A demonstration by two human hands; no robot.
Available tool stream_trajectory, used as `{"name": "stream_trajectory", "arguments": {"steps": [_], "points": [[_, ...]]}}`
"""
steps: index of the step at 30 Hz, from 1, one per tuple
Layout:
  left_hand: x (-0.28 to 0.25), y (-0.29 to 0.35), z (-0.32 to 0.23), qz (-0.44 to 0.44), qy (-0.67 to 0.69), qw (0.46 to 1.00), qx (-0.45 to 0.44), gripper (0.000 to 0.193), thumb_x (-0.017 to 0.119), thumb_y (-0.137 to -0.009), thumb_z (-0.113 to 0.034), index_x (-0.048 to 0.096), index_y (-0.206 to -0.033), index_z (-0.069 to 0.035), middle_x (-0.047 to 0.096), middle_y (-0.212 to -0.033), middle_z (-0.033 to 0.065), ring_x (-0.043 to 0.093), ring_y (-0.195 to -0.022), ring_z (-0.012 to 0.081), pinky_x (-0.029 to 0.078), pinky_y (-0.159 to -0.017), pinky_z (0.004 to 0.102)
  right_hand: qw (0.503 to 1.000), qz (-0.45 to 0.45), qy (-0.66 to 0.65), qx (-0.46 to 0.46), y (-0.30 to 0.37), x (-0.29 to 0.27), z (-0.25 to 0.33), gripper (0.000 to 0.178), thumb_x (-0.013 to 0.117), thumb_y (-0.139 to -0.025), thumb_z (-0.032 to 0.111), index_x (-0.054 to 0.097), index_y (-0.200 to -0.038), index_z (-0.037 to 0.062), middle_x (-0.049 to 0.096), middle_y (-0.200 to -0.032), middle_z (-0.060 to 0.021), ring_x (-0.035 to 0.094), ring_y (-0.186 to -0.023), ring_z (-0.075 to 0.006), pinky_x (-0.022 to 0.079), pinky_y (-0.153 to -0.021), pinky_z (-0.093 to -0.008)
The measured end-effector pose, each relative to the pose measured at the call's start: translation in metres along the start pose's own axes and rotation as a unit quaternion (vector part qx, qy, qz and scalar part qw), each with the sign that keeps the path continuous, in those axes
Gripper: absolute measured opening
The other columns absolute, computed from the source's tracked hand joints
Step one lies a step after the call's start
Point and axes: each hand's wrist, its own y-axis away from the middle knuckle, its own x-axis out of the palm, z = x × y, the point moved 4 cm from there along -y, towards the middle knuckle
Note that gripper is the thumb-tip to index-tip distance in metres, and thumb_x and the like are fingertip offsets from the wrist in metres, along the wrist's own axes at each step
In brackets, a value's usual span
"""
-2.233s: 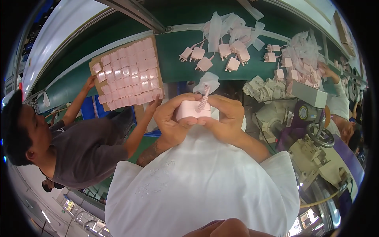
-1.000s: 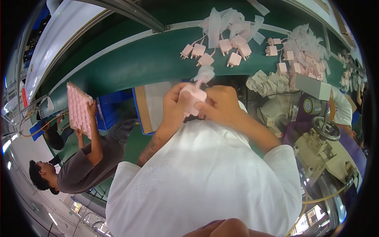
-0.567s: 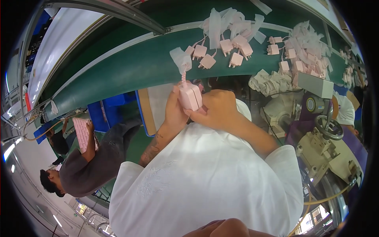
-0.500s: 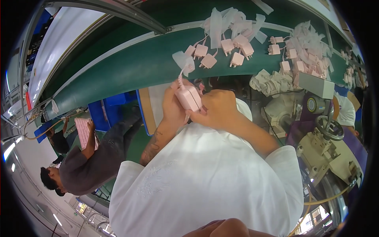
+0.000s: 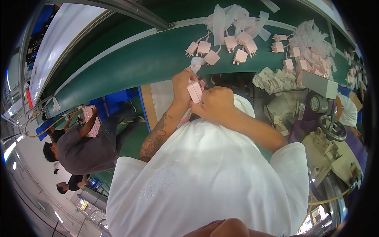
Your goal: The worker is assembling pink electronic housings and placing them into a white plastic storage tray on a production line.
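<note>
A pale pink power adapter (image 5: pixel 194 91) is held in front of my chest, just short of the green belt. My left hand (image 5: pixel 182 87) is closed around its far left side, with the fingers up where the cable leaves. A white translucent wrap (image 5: pixel 196 64) sticks out beyond those fingers; most of the cable is hidden. My right hand (image 5: pixel 216 103) is curled, thumb and fingers pressing on the adapter's right side. Something dark and pink shows between the hands, too covered to name.
On the green conveyor belt (image 5: pixel 130 79) lie several pink adapters (image 5: pixel 212 58) with wrapped cables. A heap of more (image 5: pixel 304 63) sits farther right. At right stands a machine with a handwheel (image 5: pixel 331 127), beside crumpled pale material (image 5: pixel 272 81). A co-worker (image 5: pixel 83 148) at left holds a pink stack.
My left hand has slid up toward the adapter's cable end, and the coiled cable is now covered. The adapter has turned slightly. The co-worker has shifted, and another person shows behind.
</note>
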Motion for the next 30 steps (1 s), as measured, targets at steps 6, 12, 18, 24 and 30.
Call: {"name": "stream_trajectory", "arguments": {"steps": [6, 12, 18, 24, 30], "points": [[-0.019, -0.006, 0.03, 0.005, 0.023, 1.0, 0.003, 0.038, 0.05, -0.093, -0.031, 0.057, -0.068, -0.003, 0.058, -0.062, 0.009, 0.062, -0.051, 0.0192, 0.05, -0.049, 0.0316, 1.0, -0.001, 0.013, -0.005, 0.008, 0.012, 0.002, 0.04, 0.073, -0.069, 0.04, 0.061, -0.054, 0.005, 0.057, -0.051, -0.0116, 0.058, -0.045, -0.0286, 0.046, -0.045, -0.0401], [-0.012, 0.002, 0.008, 0.002, 0.043, 0.999, -0.01, 0.039, 0.05, -0.095, -0.033, 0.057, -0.071, -0.004, 0.058, -0.064, 0.0085, 0.063, -0.054, 0.0194, 0.051, -0.051, 0.0318, 1.0, -0.02, 0.0, -0.021, -0.003, -0.002, 0.007, 0.038, 0.073, -0.068, 0.039, 0.061, -0.054, 0.0057, 0.056, -0.05, -0.0105, 0.058, -0.045, -0.0285, 0.046, -0.045, -0.0397], [-0.007, 0.009, 0.0, 0.009, 0.073, 0.995, -0.069, 0.046, 0.053, -0.097, -0.045, 0.055, -0.072, -0.007, 0.055, -0.062, 0.0076, 0.057, -0.054, 0.0184, 0.048, -0.049, 0.0315, 0.999, -0.016, -0.02, -0.025, 0.0, -0.014, 0.012, 0.041, 0.08, -0.066, 0.045, 0.062, -0.059, 0.0088, 0.057, -0.054, -0.0076, 0.058, -0.048, -0.0276, 0.046, -0.047, -0.0381], [-0.003, 0.022, -0.007, 0.126, 0.161, 0.953, -0.224, 0.047, 0.053, -0.097, -0.051, 0.056, -0.075, -0.01, 0.052, -0.062, 0.005, 0.053, -0.055, 0.0166, 0.046, -0.048, 0.0315, 0.995, 0.001, -0.09, -0.044, -0.008, -0.039, 0.008, 0.043, 0.088, -0.062, 0.04, 0.07, -0.082, 0.0065, 0.068, -0.079, -0.0092, 0.066, -0.073, -0.0271, 0.052, -0.063, -0.0359], [0.014, 0.041, -0.007, 0.093, 0.136, 0.929, -0.33, 0.069, 0.041, -0.094, -0.074, 0.061, -0.083, -0.009, 0.054, -0.063, 0.0038, 0.054, -0.053, 0.0153, 0.045, -0.047, 0.0304, 0.968, -0.022, -0.23, -0.1, -0.012, -0.047, 0.014, 0.065, 0.09, -0.061, 0.03, 0.069, -0.116, 0.0033, 0.066, -0.114, -0.0122, 0.059, -0.109, -0.0317, 0.05, -0.09, -0.0402]]}}
